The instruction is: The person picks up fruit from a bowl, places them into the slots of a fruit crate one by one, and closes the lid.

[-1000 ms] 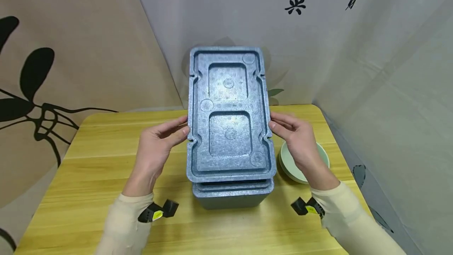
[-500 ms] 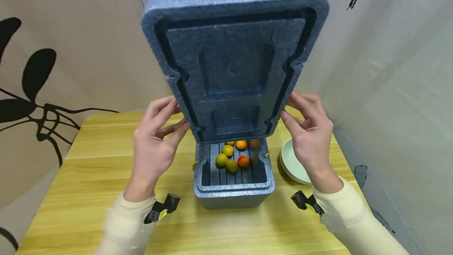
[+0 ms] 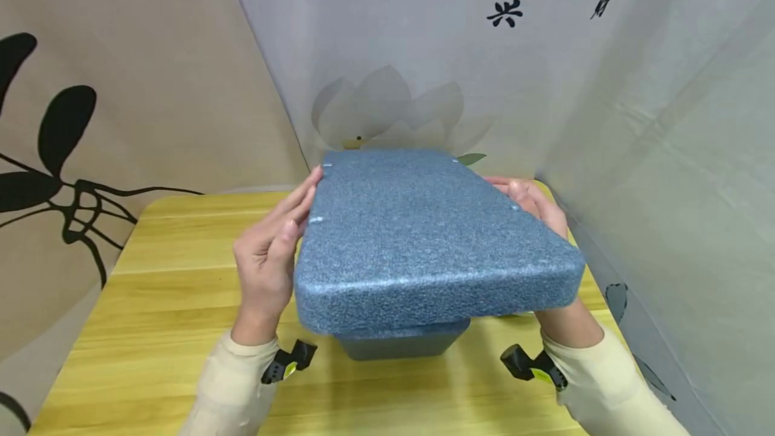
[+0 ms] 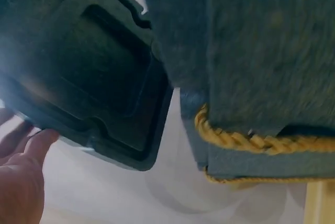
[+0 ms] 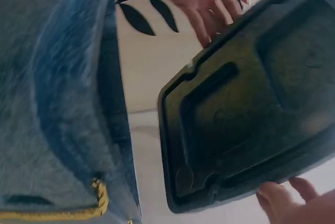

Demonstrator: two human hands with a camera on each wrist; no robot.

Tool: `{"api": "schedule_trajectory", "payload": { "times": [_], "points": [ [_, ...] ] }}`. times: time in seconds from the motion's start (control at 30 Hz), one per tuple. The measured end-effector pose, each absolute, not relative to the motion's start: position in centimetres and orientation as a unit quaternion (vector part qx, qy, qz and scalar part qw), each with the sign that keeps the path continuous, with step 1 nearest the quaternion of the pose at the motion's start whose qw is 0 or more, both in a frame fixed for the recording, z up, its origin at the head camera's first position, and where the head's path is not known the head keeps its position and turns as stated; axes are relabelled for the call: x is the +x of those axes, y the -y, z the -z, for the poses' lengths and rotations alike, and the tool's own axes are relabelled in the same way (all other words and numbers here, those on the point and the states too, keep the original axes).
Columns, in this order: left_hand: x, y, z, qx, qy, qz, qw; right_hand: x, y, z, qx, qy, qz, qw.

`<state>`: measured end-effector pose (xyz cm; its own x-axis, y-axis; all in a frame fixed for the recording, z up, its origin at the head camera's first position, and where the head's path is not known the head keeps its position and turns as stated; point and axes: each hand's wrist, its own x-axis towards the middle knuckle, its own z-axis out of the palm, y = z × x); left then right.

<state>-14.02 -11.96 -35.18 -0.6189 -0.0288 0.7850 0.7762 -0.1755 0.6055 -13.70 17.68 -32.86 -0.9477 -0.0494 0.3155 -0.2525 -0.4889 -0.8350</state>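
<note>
A blue-grey foam box lid [image 3: 418, 234] is held up between both hands over the foam box [image 3: 402, 347], its smooth side up and its near edge slanting. Along the lid's left side, my left hand [image 3: 266, 258] grips the edge, thumb toward me. My right hand [image 3: 537, 206] holds the opposite side and is partly covered by the lid. Both wrist views show the recessed underside of the lid [image 4: 99, 72], apart from the box [image 5: 47, 103]. Yellow rope [image 4: 251, 141] runs along the box's side. The inside of the box is hidden beneath the lid in the head view.
The box stands on a wooden table [image 3: 163, 301]. A sliver of pale green dish [image 3: 524, 314] shows under the lid's right corner. Printed cloth [image 3: 387, 39] hangs behind the table and along its right side.
The lid has been lifted off the box and turned over, from recessed side up to smooth side up. Fruit inside the box showed half a second ago and is now covered from view.
</note>
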Motion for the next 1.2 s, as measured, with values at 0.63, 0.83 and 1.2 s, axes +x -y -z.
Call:
{"api": "schedule_trajectory", "payload": {
  "times": [0.63,0.83,1.2],
  "points": [
    [-14.1,12.2,39.8,-0.257,0.675,0.690,0.051,-14.2,-16.3,38.6,0.138,0.618,-0.773,0.026],
    [-14.3,11.9,40.5,-0.224,0.682,0.694,0.049,-13.9,-16.0,39.4,0.125,0.636,-0.761,0.015],
    [-14.2,11.3,41.0,-0.200,0.671,0.711,0.065,-13.3,-15.7,39.1,0.102,0.672,-0.733,0.002]
  ]
}}
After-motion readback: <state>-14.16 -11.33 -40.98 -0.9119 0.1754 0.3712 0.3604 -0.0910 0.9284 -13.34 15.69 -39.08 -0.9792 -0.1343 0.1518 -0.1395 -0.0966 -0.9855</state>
